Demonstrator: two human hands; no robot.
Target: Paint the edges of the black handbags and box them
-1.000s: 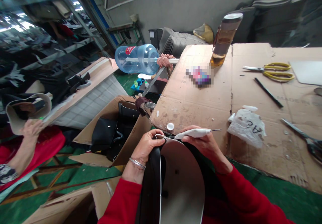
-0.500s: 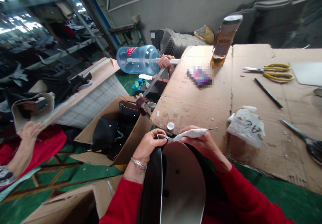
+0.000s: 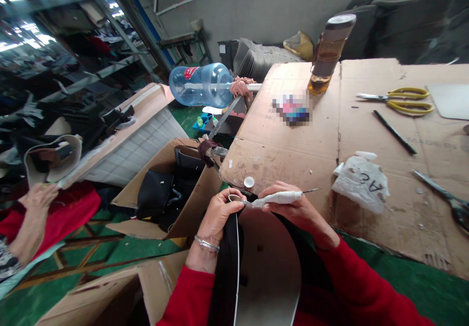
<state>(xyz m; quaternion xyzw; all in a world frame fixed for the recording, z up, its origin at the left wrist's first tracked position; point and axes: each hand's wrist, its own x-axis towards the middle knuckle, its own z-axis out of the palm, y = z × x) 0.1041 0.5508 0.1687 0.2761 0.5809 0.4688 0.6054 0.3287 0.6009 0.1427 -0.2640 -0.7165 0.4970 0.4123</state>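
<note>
My left hand [image 3: 217, 215] is closed at the top edge of a black bag piece [image 3: 225, 248], pinching it where a loop of white cord [image 3: 235, 197] stands up. A thin white line of cord or piping runs down that edge. In my right hand [image 3: 290, 204] lies an awl [image 3: 279, 197] with a white wrapped handle. Its metal tip points left and meets the work beside my left fingertips; a thin spike sticks out of the handle's right end. The bag piece curves open toward me, its greyish inner face [image 3: 269, 262] showing. Whether the tip pierces the edge, I cannot tell.
A cardboard-covered table [image 3: 286, 155] bears a small white cap [image 3: 249, 182], a plastic bag [image 3: 361, 182], yellow-handled scissors [image 3: 406, 101], black scissors [image 3: 445, 199] and a drink bottle [image 3: 330, 55]. At left stands a carton [image 3: 205, 194] of black bags. A co-worker's hand [image 3: 38, 196] is further left.
The view has shifted slightly. My left wrist has moved a little to the right and the awl lies a bit more level. Both hands keep their hold.
</note>
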